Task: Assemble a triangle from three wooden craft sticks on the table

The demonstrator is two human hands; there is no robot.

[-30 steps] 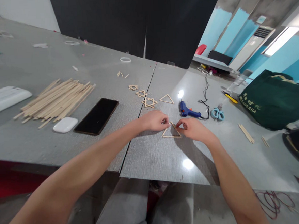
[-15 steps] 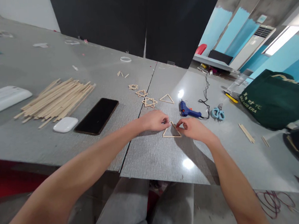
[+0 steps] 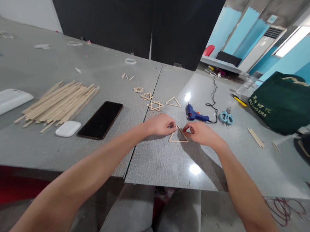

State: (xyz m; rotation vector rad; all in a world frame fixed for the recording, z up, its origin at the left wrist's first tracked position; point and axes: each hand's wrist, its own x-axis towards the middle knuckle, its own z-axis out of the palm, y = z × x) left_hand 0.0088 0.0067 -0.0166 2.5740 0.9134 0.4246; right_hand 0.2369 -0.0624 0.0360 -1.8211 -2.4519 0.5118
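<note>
On the grey table [image 3: 158, 165], my left hand [image 3: 159, 125] and right hand [image 3: 202, 133] pinch the stick triangle [image 3: 177, 136]; uneven squeezing could skew its joints.

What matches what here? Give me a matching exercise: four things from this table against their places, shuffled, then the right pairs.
Things:
1. wooden triangle
2. glue gun
3. phone
4. scissors

Places:
A. right of the glue gun, near the green bag
B. between the left hand and right hand, fingertips on it
C. beside the white earbud case
D. just beyond the right hand, cord trailing away

Pairs: 1-B, 2-D, 3-C, 4-A
</note>
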